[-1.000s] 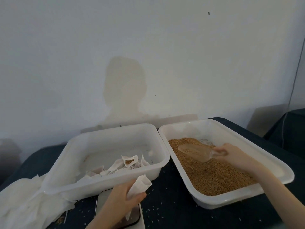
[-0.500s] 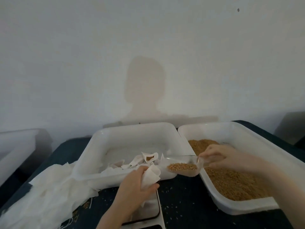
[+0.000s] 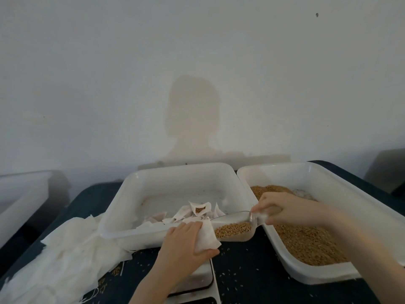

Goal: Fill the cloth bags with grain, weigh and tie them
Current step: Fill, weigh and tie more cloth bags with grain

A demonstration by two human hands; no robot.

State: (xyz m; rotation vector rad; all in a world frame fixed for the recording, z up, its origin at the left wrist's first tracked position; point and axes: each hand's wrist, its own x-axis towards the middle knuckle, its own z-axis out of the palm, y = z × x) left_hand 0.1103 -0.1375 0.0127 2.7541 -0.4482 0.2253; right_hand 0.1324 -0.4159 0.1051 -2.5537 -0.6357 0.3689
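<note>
From my seat, the far left is hard to read: a pale tray (image 3: 24,194) is cut off by the frame edge. Left of the middle tub (image 3: 153,181), a heap of limp white cloth bags (image 3: 72,255) spills over the dark surface (image 3: 247,270), its lower end out of view. The middle tub is smooth white plastic with rounded corners; folded bags (image 3: 186,212) lie inside, one open and showing grain. In front of it my left hand (image 3: 182,244) has its fingers curled round a small white cloth bag (image 3: 206,238), above a scale (image 3: 203,279) that my arm mostly hides. Right of the tub, my right hand (image 3: 287,208) grips the handle of a clear plastic scoop (image 3: 234,229) loaded with golden grain, its mouth at the bag. Farther right sits the grain tub (image 3: 311,172), its near corner cut off.
</note>
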